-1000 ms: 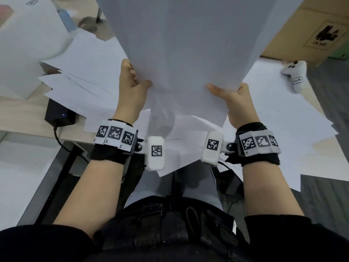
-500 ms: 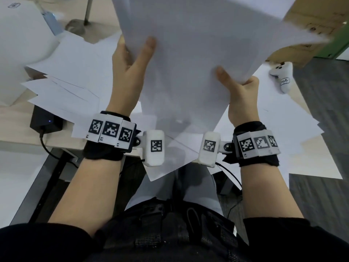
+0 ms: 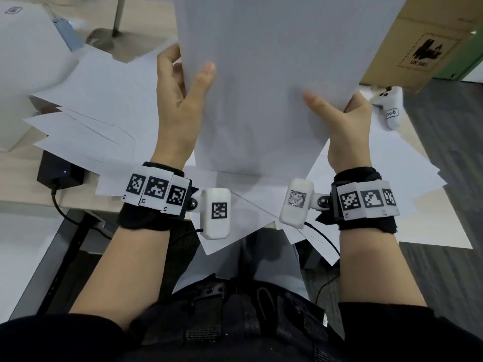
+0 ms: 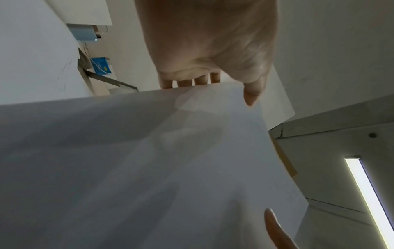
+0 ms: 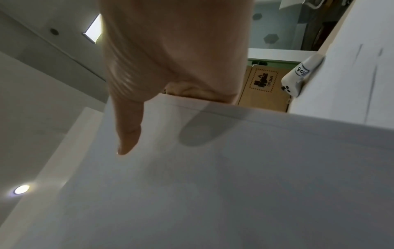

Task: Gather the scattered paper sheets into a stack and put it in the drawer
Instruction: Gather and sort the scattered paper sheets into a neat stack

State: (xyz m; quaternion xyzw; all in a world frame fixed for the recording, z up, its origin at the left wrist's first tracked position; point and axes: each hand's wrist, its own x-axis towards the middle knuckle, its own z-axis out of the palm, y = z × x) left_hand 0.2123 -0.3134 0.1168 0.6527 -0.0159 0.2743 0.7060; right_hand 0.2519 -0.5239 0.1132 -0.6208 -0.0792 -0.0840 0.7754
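To the left of the left hand [image 3: 177,105], loose sheets [image 3: 86,121] lie fanned on the bench [image 3: 15,178], some overhanging its near edge; a brush from a forearm could tip them off. The left hand pinches the raised stack [image 3: 264,82] by its left edge, thumb in front, fingers behind. The right hand [image 3: 342,126] pinches the opposite edge likewise. With only the sides pinched, inner sheets may slip out below or buckle. No drawer is visible.
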